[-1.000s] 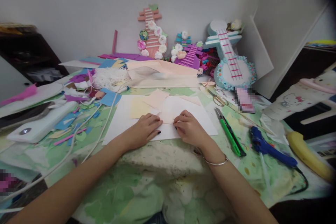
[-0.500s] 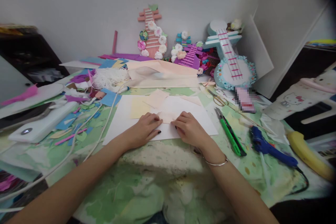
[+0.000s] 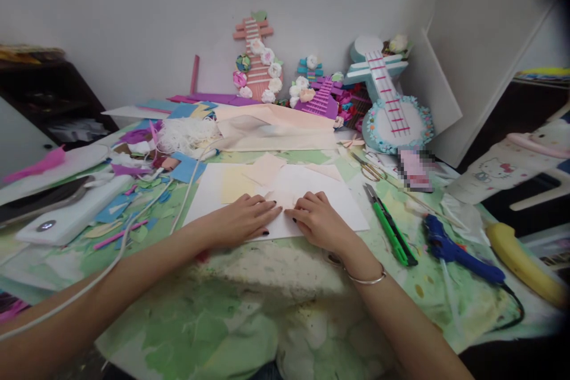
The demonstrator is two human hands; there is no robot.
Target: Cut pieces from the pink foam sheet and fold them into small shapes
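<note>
Both nearly touching on white rectangular paper point(image 3: 346, 205): left hand point(image 3: 250, 217) flat, right hand point(image 3: 321, 222) curled, hold unclear; small peach sheet point(image 3: 282, 196) wants even pressure.

I'm at a craft worktable point(image 3: 423, 279): paper scraps point(image 3: 111, 209) frame left, glue gun point(image 3: 467, 260) lower right, flower-decorated instrument models point(image 3: 262, 77) upper centre.
</note>
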